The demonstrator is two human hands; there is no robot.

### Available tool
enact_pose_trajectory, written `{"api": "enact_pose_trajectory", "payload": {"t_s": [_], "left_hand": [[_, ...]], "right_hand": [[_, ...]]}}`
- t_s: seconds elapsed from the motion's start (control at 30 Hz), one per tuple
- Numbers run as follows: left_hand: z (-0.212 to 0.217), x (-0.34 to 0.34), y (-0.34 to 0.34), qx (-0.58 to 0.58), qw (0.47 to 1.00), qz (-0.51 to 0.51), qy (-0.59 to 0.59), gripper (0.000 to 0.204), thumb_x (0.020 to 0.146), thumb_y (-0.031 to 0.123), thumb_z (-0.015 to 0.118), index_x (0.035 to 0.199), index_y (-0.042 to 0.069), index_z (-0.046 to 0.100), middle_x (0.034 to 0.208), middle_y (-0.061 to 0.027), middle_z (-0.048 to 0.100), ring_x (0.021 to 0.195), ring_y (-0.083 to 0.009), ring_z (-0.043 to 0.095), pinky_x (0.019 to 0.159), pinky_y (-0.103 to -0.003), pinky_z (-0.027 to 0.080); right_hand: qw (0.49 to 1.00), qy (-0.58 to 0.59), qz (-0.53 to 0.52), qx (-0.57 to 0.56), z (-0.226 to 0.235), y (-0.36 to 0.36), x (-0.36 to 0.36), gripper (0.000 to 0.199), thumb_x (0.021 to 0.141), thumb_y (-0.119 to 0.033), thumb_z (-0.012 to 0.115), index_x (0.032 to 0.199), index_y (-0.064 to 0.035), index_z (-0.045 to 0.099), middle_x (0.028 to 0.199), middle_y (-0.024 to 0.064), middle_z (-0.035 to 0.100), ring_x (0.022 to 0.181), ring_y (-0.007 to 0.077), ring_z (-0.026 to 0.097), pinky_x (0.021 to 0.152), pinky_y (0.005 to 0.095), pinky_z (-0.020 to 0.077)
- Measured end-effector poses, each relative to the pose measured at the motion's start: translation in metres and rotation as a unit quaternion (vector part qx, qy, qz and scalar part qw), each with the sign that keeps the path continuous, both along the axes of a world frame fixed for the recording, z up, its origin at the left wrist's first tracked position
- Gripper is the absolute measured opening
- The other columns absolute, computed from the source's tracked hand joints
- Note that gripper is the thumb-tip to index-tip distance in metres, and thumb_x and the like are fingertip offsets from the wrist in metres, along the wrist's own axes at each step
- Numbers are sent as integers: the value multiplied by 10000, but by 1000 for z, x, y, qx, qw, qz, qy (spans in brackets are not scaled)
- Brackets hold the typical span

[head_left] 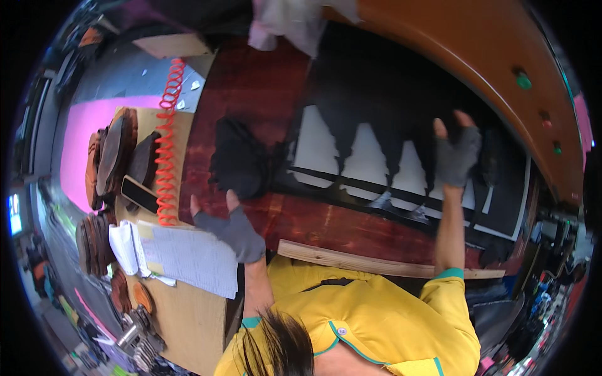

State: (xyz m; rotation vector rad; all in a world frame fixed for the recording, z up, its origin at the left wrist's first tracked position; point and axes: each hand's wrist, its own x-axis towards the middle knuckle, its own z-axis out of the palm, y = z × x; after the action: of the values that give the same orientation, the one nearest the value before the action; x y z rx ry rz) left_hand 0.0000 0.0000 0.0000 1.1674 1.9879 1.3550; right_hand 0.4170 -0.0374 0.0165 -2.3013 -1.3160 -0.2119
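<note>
Gloved in grey, my left hand (231, 233) is hanging over the left part of the red tabletop (301, 219), its digits parted and pinching nothing, just below a stack of black pieces (238, 160); whether a digit is touching the stack, I cannot tell. Also gloved, my right hand (458, 153) is poised over the black sheet (376, 75), fingers spread and gripping nothing that shows. The sheet is lying right of the stack, a row of pointed white shapes (364, 150), apparently openings, showing in it. At my left, a red coiled hose (166, 150) is dangling near papers (188, 250) and a phone (139, 194), while a brown machine beam (489, 56) is curving across the far right. Good handling, I am judging, is calling for flat, light palms: taking the thin material by its broad edge, not by the narrow strips between openings, which could be tearing or stretching, and leaving the stack undisturbed.
</note>
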Motion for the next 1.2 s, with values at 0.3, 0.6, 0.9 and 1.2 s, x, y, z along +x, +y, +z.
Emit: {"api": "enact_pose_trajectory", "payload": {"t_s": [0.3, 0.6, 0.9, 1.2], "left_hand": [[-3, 84, -17, 242, 705, -530, 404, 417, 786, 128, 746, 1177, 91, 605, 1207, -127, 583, 1112, -305, 575, 972, -450, 440], [63, 92, -24, 322, 668, -532, 409, 348, 761, 27, 684, 1104, 53, 632, 1127, -100, 637, 1057, -310, 614, 918, -475, 474], [3, 101, -91, 130, 705, -600, 355, 372, 821, 193, 701, 1140, 28, 604, 1159, -135, 607, 1027, -342, 586, 964, -467, 466], [-1, 98, -18, 206, 826, -371, 371, 340, 870, 40, 609, 1209, 49, 591, 1222, -146, 626, 1169, -333, 569, 1005, -461, 403]], "right_hand": [[974, -11, -152, -168, 14, -85, 141, 998, 734, -489, 753, 1524, -74, 305, 1495, 241, 368, 1358, 394, 396, 1093, 464, 383], [976, 116, -92, -158, 26, -103, 159, 1045, 654, -349, 775, 1535, -84, 278, 1477, 228, 407, 1331, 399, 438, 1092, 465, 394], [970, 194, -99, -110, 24, -145, 183, 1193, 493, -280, 797, 1535, -51, 263, 1410, 250, 475, 1208, 401, 549, 1035, 431, 453], [955, -80, 250, -136, 66, -88, 83, 1071, 555, -14, 806, 1504, -38, 310, 1375, 172, 489, 1292, 364, 464, 1120, 481, 372]]}}
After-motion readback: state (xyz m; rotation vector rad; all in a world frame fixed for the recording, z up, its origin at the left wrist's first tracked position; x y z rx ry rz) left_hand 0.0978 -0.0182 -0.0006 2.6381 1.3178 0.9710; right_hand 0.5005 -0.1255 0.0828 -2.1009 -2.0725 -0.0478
